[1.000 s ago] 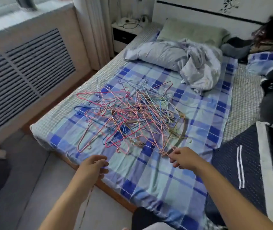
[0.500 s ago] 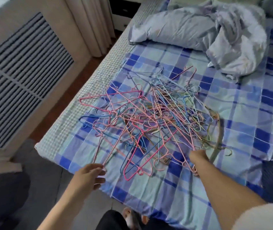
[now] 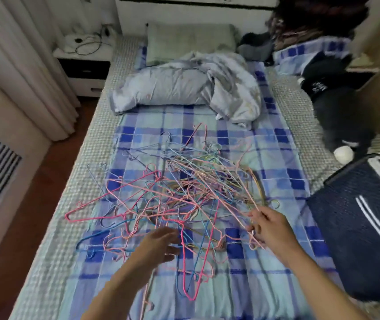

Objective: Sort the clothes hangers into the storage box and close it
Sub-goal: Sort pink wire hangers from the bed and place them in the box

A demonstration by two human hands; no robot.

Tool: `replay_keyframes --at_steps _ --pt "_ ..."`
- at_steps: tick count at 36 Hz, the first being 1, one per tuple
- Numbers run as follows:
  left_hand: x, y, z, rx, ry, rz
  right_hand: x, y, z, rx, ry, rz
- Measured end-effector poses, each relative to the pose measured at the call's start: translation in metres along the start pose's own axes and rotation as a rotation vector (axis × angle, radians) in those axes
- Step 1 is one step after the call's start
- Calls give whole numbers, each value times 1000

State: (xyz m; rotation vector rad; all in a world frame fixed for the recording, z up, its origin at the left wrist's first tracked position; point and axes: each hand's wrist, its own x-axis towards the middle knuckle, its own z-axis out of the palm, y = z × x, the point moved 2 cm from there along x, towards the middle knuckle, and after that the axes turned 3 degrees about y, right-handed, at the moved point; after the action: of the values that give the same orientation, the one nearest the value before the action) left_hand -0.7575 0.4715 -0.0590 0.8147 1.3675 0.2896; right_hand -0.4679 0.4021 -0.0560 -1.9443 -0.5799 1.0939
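You face a bed (image 3: 276, 139) spread with a blue checked sheet (image 3: 265, 271), a crumpled pale duvet (image 3: 179, 86) and green pillow (image 3: 189, 40) in the upper middle, a white nightstand (image 3: 85, 65) and pale curtains (image 3: 23, 72) at upper left, and reddish wood floor (image 3: 30, 197) along the left.

storage box (image 3: 364, 227) cut off at right edge

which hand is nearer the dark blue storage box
Right. The right hand pinches pink hangers at the pile's right edge, close to the dark blue storage box. The left hand reaches over the pile's near middle, farther off.
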Motion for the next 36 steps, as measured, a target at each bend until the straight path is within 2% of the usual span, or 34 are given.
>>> replay_keyframes --at_steps 3,8,11,13,17,20,23,26,28,30,33,36 --pt "5 33 13 -97 -90 90 -30 -26 18 -19 -25 -149" --pt "0 86 35 -443 -198 160 -66 -46 58 -138 -65 -380" --pt "3 103 32 -638 -183 86 -72 -47 76 -243 -85 -486" --pt "5 107 31 -647 -159 60 -74 -47 83 -294 -92 -537" --pt "9 106 29 -652 -135 114 -73 -47 93 -315 -135 -572" --pt "14 108 23 -789 -150 147 -67 -42 94 -436 -187 -628" --pt "21 114 8 -871 -120 81 -63 -29 95 -537 -277 -706" --pt "26 109 -2 -762 9 35 -55 -11 98 -529 -509 -657" --pt "26 98 -8 -700 79 30 -39 3 98 -439 -579 -557" --pt "19 84 -13 -626 118 28 -12 18 90 -463 -526 -431" --pt "11 57 -32 -525 235 19 41 45 75 -658 -427 -221" --pt "8 29 -51 -467 335 17 91 61 71 -863 -361 -156"
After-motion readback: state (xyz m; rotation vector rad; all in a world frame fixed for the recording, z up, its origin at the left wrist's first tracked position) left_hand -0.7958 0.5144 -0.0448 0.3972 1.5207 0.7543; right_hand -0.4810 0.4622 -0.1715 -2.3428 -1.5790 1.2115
